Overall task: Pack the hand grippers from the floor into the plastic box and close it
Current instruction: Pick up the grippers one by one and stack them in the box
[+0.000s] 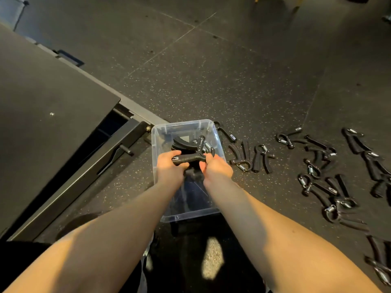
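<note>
The floor (232, 81) carries loose hand grippers (317, 166) right of the open plastic box (182, 123), nearer the right hand (215, 167). It and the left hand (169, 166) both grasp one black gripper (190, 158) over the box, its long axis crosswise.

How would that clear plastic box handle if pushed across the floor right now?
Probably light: the plastic box looks thin-walled and holds only a few hand grippers. It would likely drag rather than slide, since the speckled floor looks rubbery. A high push might tip it; its walls look tall against the narrow base.
</note>
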